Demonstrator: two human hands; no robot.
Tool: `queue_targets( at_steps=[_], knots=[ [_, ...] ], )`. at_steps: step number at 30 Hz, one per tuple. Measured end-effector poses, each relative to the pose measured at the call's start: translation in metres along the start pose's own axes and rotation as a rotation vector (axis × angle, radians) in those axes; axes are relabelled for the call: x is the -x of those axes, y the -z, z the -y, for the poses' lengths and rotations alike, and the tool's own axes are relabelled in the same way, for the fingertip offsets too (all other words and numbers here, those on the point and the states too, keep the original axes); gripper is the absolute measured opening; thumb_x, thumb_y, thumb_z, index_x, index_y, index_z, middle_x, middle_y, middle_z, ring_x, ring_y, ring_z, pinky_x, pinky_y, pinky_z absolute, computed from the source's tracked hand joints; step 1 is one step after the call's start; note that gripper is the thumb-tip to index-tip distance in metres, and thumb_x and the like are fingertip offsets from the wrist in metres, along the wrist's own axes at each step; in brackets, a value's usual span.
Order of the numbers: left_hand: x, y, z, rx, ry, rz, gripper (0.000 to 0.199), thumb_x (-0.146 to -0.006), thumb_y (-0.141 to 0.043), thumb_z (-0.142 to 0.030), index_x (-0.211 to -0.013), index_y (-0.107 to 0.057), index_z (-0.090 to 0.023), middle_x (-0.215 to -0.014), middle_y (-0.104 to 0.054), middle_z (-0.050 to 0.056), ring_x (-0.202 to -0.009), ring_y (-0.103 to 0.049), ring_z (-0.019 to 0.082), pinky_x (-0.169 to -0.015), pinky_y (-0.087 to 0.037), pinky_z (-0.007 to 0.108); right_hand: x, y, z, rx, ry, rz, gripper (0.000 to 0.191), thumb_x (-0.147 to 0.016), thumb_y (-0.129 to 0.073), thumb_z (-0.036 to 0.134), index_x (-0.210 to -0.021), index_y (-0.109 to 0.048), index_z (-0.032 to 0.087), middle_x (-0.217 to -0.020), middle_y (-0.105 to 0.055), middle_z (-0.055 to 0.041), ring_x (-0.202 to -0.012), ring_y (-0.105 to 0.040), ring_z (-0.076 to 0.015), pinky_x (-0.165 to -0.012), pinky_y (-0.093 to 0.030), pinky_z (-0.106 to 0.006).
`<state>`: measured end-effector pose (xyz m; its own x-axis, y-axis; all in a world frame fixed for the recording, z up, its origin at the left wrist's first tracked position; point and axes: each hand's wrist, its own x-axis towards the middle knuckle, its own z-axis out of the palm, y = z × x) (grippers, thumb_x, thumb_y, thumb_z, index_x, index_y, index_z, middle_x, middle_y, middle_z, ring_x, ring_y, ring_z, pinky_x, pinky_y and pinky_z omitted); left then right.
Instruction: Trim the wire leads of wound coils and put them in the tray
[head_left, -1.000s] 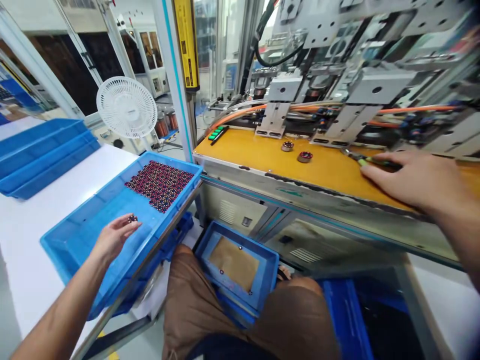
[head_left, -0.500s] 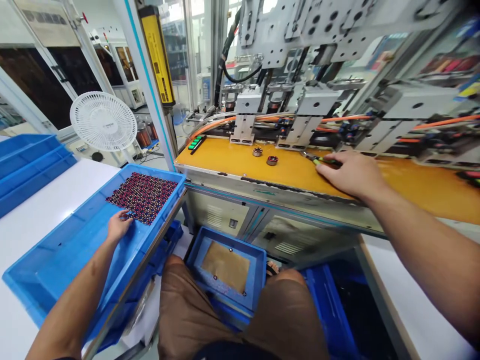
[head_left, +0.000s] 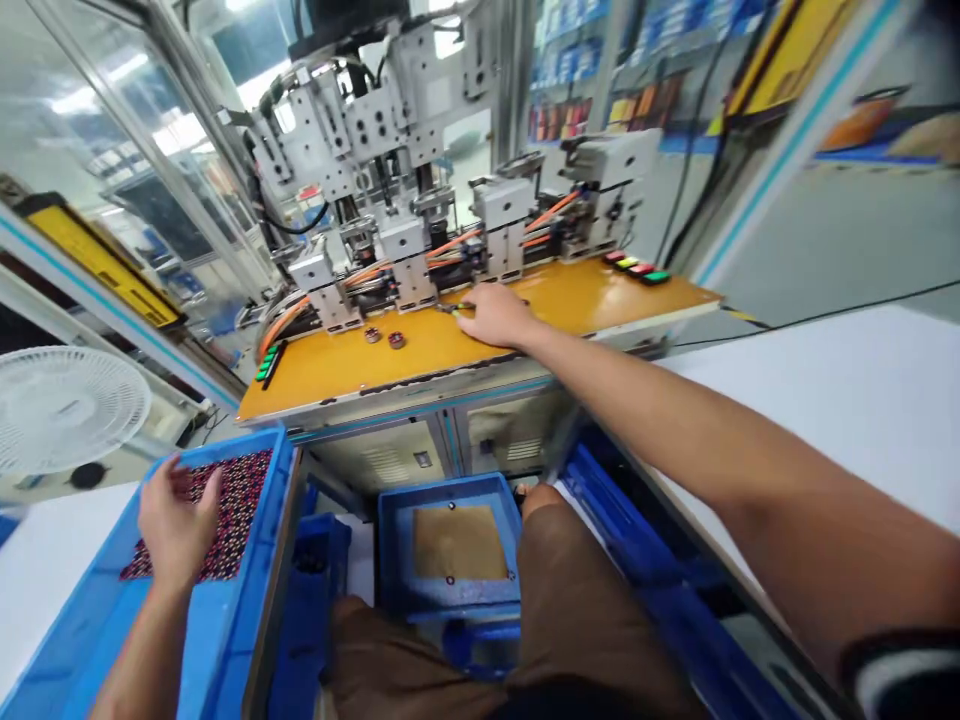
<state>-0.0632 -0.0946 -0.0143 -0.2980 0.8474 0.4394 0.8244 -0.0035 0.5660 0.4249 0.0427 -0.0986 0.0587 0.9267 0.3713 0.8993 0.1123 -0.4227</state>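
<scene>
My left hand (head_left: 178, 515) is raised over the blue tray (head_left: 279, 470) at the left, its fingers apart and nothing seen between them. Beneath it lies a dense layer of small dark red and black parts (head_left: 238, 510). On the orange worktop (head_left: 330, 375), my right hand (head_left: 496, 315) is closed round the handles of pliers (head_left: 454, 308), whose tip points left. Two small round parts, one brownish (head_left: 372, 335) and one red and dark (head_left: 397, 340), sit on the worktop left of the pliers.
Machine stations (head_left: 405, 255) with orange hoses line the worktop's back edge. Coloured buttons (head_left: 637, 268) are at its right end, green ones (head_left: 267, 362) at its left. A blue bin (head_left: 386, 540) with cardboard stands below, between the knees. A white fan (head_left: 71, 410) is at left.
The view has turned to the right. My left hand has lifted from beside the small parts to above them, and its fingers have spread. My right hand stays at the pliers.
</scene>
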Motion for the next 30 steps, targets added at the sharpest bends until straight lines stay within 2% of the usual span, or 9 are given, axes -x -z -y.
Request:
queue_targets(
  at_steps=[3,6,9,12,16,20,23,26,30],
  knots=[
    [-0.023,-0.065,-0.076,0.004,-0.168,0.12,0.052,-0.071,-0.08,-0.036,-0.118,-0.061,-0.025,-0.108,-0.066,0.004,-0.107,-0.061,0.028,-0.1,-0.046,0.038,-0.001,0.001,-0.002,-0.006,0.022,0.001,0.029,-0.088,-0.061,0.035,-0.102,-0.073,0.011,-0.108,-0.072,-0.0137,-0.104,-0.065,-0.0259,-0.092,-0.048,-0.037],
    [-0.041,-0.139,-0.134,0.043,-0.193,0.266,0.05,-0.071,-0.082,-0.03,-0.117,-0.065,-0.02,-0.101,-0.07,0.005,-0.1,-0.066,0.025,-0.097,-0.048,0.04,0.001,0.002,0.0,-0.017,0.059,0.012,0.031,-0.093,-0.06,0.042,-0.103,-0.069,0.014,-0.108,-0.071,-0.009,-0.103,-0.065,-0.0216,-0.095,-0.049,-0.042],
    [-0.056,-0.197,-0.17,0.096,-0.119,0.306,0.046,-0.082,-0.074,-0.03,-0.124,-0.06,-0.016,-0.106,-0.07,0.007,-0.096,-0.067,0.023,-0.093,-0.052,0.046,0.003,0.003,0.002,-0.036,0.088,0.007,0.032,-0.095,-0.059,0.044,-0.104,-0.067,0.015,-0.109,-0.07,-0.0071,-0.101,-0.066,-0.0196,-0.094,-0.051,-0.042],
    [-0.065,-0.225,-0.186,0.172,-0.019,0.283,0.035,-0.091,-0.065,-0.033,-0.121,-0.061,-0.015,-0.112,-0.068,0.008,-0.099,-0.066,0.022,-0.091,-0.054,0.047,0.003,0.004,0.003,-0.064,0.097,-0.022,0.031,-0.095,-0.059,0.044,-0.103,-0.067,0.015,-0.107,-0.07,-0.0069,-0.099,-0.066,-0.0189,-0.093,-0.052,-0.041],
    [-0.067,-0.215,-0.181,0.305,0.087,0.224,0.031,-0.091,-0.065,-0.03,-0.117,-0.062,-0.015,-0.112,-0.067,0.008,-0.098,-0.066,0.021,-0.087,-0.056,0.044,0.007,0.009,0.005,-0.124,0.085,-0.131,0.031,-0.095,-0.059,0.043,-0.102,-0.068,0.014,-0.106,-0.071,-0.0085,-0.099,-0.066,-0.0202,-0.095,-0.05,-0.04],
    [-0.055,-0.17,-0.155,0.506,0.185,0.126,0.029,-0.09,-0.065,-0.024,-0.117,-0.06,-0.015,-0.104,-0.066,0.006,-0.087,-0.066,0.018,-0.077,-0.058,0.037,0.012,0.014,0.007,-0.188,0.037,-0.297,0.031,-0.097,-0.05,0.036,-0.101,-0.07,0.013,-0.107,-0.071,-0.016,-0.105,-0.063,-0.0266,-0.096,-0.044,-0.038],
    [-0.035,-0.135,-0.137,0.679,0.229,0.075,0.032,-0.083,-0.07,-0.017,-0.113,-0.06,-0.014,-0.089,-0.066,0.002,-0.077,-0.067,0.015,-0.074,-0.058,0.034,0.01,0.014,0.005,-0.235,0.052,-0.337,0.026,-0.093,-0.052,0.031,-0.093,-0.071,0.014,-0.1,-0.072,-0.0151,-0.099,-0.064,-0.0272,-0.093,-0.045,-0.037],
    [0.003,-0.106,-0.126,0.805,0.211,0.05,0.04,-0.07,-0.079,-0.016,-0.107,-0.062,-0.015,-0.079,-0.066,0.0,-0.074,-0.068,0.014,-0.08,-0.057,0.031,0.011,0.017,0.007,-0.279,0.095,-0.341,0.022,-0.09,-0.053,0.026,-0.088,-0.071,0.014,-0.094,-0.073,-0.0147,-0.094,-0.064,-0.0268,-0.091,-0.047,-0.038],
    [0.086,-0.073,-0.122,0.862,0.113,0.07,0.054,-0.061,-0.087,-0.017,-0.111,-0.065,-0.021,-0.103,-0.073,0.005,-0.096,-0.069,0.016,-0.089,-0.054,0.026,0.049,0.04,0.038,-0.346,0.221,-0.326,0.023,-0.091,-0.051,0.026,-0.097,-0.07,0.014,-0.102,-0.072,-0.0153,-0.1,-0.065,-0.0262,-0.094,-0.049,-0.04]
  ],
)
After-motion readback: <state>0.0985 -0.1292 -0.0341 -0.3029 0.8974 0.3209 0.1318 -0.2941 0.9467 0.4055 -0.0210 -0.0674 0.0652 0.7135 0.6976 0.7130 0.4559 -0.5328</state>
